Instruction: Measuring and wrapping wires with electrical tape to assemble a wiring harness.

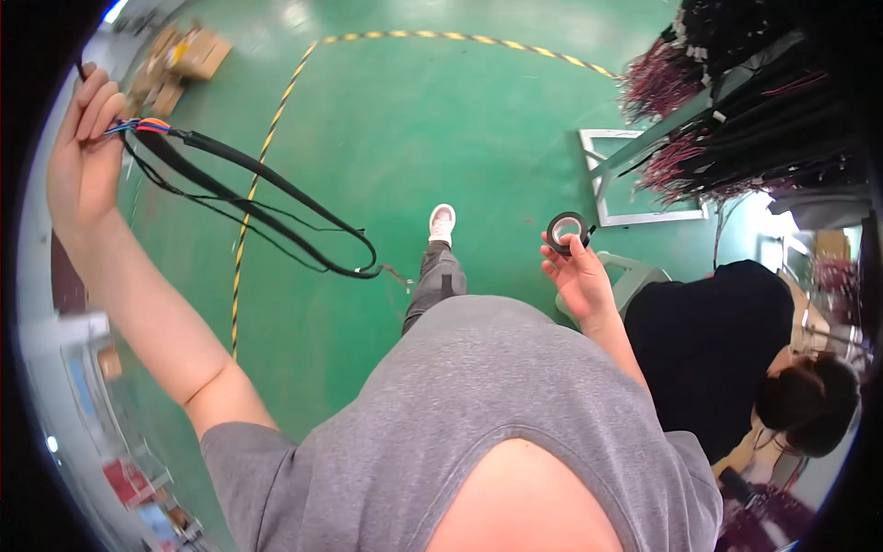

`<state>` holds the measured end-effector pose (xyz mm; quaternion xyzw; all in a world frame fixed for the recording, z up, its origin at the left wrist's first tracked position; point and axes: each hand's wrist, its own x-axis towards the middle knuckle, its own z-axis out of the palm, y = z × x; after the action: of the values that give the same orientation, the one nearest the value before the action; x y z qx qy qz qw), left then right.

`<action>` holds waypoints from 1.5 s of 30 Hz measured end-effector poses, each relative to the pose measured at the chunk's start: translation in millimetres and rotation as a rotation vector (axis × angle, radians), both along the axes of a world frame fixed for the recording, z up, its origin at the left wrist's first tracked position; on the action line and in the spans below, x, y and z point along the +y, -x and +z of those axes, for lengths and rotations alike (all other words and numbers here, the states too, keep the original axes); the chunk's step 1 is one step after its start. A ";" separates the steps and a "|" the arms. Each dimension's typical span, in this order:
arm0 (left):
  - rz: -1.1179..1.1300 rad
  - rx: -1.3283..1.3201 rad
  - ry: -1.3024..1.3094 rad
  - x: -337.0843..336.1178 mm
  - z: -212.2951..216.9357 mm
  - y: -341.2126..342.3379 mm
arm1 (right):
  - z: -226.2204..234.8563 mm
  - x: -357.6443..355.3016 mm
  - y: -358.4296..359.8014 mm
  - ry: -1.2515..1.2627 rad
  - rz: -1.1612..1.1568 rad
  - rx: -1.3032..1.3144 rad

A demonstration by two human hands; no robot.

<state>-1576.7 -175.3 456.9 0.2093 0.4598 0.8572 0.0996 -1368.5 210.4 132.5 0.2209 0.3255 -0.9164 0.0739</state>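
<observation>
Raised at the far left, my left hand (90, 152) is closed around a black wire harness (267, 175). Blue, red and orange wires show bare just beside its fingers. The harness hangs out to the right in a long loop, with thin black strands and a few fine coloured ends at its tip. On the right, my right hand (584, 281) pinches a roll of black tape (567, 232) between thumb and fingers. The roll's pale core faces up. A wide gap lies between the tape and the harness.
A rack of black cable bundles (763, 129) with reddish wire ends stands at the upper right, on a white frame (644, 221). A person in black (708, 350) sits close on my right. Cardboard boxes (198, 55) lie upper left, beyond yellow-black floor tape (267, 156).
</observation>
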 end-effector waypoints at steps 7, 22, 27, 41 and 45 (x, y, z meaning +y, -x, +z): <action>-0.166 -0.030 0.018 130.8 -16.7 251.2 | -6.2 50.7 185.0 0.162 -0.318 -0.062; -0.400 0.142 0.198 509.6 -74.7 562.3 | 15.5 273.0 528.4 0.100 -0.605 0.029; -0.556 0.102 0.253 629.6 -96.3 634.4 | 97.1 361.4 656.1 -0.509 -0.849 0.100; -1.365 0.130 0.364 1027.9 -142.2 729.0 | 175.3 641.9 796.3 -1.135 -1.535 -0.147; -1.470 -0.016 0.353 1128.3 -150.2 719.7 | 154.3 721.2 786.7 -0.981 -1.646 -0.071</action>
<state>-2296.3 953.0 306.7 0.4368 0.3315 0.4854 0.6809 -2155.2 931.5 286.8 0.4145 0.4131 -0.4354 -0.6841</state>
